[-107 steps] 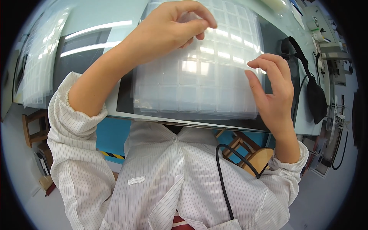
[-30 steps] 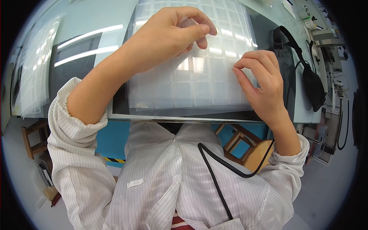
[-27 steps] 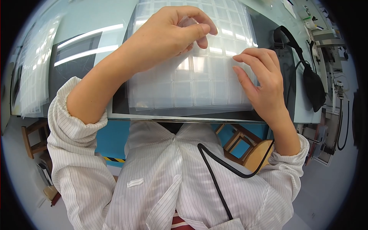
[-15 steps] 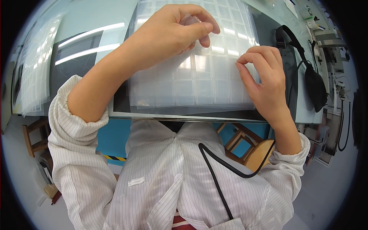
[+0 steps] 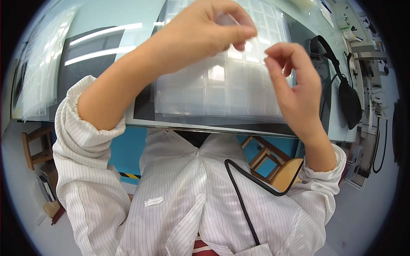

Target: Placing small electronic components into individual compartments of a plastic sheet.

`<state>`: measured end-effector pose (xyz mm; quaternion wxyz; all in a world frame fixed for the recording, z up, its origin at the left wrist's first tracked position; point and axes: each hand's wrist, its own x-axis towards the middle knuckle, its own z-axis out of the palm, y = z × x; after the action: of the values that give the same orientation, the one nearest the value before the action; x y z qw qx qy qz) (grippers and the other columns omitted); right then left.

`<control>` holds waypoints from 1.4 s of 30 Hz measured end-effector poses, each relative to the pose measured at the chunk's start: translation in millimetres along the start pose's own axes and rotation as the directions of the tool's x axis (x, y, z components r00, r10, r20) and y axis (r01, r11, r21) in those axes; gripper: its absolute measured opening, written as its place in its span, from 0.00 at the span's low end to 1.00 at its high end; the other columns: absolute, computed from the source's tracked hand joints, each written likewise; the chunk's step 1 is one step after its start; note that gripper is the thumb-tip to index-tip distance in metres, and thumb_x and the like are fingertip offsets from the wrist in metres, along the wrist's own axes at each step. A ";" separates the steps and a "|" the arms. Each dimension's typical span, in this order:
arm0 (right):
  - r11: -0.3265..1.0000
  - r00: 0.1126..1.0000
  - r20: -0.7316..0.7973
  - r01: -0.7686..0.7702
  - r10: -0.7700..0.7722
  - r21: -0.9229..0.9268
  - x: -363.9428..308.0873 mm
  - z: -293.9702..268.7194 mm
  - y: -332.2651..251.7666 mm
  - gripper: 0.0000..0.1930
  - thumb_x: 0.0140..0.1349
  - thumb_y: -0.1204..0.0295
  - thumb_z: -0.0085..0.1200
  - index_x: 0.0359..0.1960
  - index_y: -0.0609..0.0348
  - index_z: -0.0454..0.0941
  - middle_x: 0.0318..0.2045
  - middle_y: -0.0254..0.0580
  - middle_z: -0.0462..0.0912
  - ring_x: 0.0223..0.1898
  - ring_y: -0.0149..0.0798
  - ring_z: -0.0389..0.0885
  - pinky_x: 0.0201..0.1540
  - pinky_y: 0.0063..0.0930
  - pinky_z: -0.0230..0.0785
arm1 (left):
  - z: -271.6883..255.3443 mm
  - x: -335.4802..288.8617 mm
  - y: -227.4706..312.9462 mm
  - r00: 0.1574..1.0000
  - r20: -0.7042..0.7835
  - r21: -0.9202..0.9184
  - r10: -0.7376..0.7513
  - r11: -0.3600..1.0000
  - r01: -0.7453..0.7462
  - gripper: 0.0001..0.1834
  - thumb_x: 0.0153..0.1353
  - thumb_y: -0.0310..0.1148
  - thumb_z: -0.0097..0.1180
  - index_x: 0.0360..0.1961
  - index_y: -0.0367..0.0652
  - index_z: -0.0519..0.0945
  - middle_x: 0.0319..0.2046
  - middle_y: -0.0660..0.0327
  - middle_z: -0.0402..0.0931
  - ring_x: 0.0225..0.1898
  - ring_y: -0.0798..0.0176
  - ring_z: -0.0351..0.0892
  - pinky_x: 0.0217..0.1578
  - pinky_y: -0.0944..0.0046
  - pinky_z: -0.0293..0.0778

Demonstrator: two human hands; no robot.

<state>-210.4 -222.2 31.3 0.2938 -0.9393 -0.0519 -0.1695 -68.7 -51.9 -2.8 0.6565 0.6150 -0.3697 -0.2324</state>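
A stack of clear plastic sheets (image 5: 217, 100), moulded in a grid of square pockets, lies in front of me on the table. My left hand (image 5: 213, 34) is over its far part, with thumb and fingers closed together. Something greyish and see-through shows in the hollow of that hand; I cannot make out whether it is a held piece or the sheets behind. To the right, my right hand (image 5: 297, 83) hovers above the stack's right edge. Its fingers are curled, with a small gap between thumb and forefinger tips and nothing visible there.
Another pile of clear pocketed sheets (image 5: 40, 81) lies at the far left of the table. A black pouch with a strap (image 5: 350, 102) rests at the right edge. Wooden stools (image 5: 288, 173) stand below the table, and a black cable (image 5: 243, 205) crosses my front.
My left hand has moved a little right and away from me. The right hand has risen slightly, and its thumb and forefinger tips have parted. The whole view has shifted slightly.
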 end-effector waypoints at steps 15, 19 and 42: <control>0.920 0.960 0.011 0.273 -0.281 -0.282 -9.4 11.2 21.3 0.10 0.54 0.83 0.65 0.37 0.62 0.82 0.40 0.42 0.81 0.42 0.45 0.78 0.45 0.33 0.71 | -14.3 1.8 17.7 0.946 -0.032 0.030 -0.322 0.946 0.323 0.14 0.71 0.38 0.57 0.46 0.37 0.80 0.31 0.64 0.79 0.28 0.75 0.70 0.29 0.75 0.66; 0.931 0.961 0.027 0.274 -0.276 -0.241 -9.1 8.1 19.4 0.10 0.53 0.83 0.66 0.37 0.62 0.83 0.39 0.41 0.82 0.42 0.44 0.78 0.45 0.33 0.71 | -15.7 0.5 16.8 0.950 -0.022 0.032 -0.312 0.949 0.312 0.14 0.72 0.38 0.57 0.47 0.36 0.80 0.31 0.64 0.79 0.29 0.75 0.70 0.30 0.75 0.66; 0.973 0.972 -0.044 0.228 -0.230 -0.046 18.0 -7.7 -1.2 0.05 0.64 0.78 0.61 0.39 0.63 0.79 0.39 0.35 0.80 0.39 0.29 0.71 0.42 0.21 0.60 | -11.5 -4.7 30.5 0.936 0.236 -0.026 -0.261 0.961 0.275 0.20 0.69 0.47 0.61 0.45 0.39 0.81 0.34 0.62 0.80 0.36 0.73 0.74 0.37 0.72 0.70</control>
<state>-196.0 -225.7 44.2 0.2542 -0.9285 -0.1491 -0.2261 -67.3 -36.8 26.4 0.5890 0.6092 -0.3491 -0.4000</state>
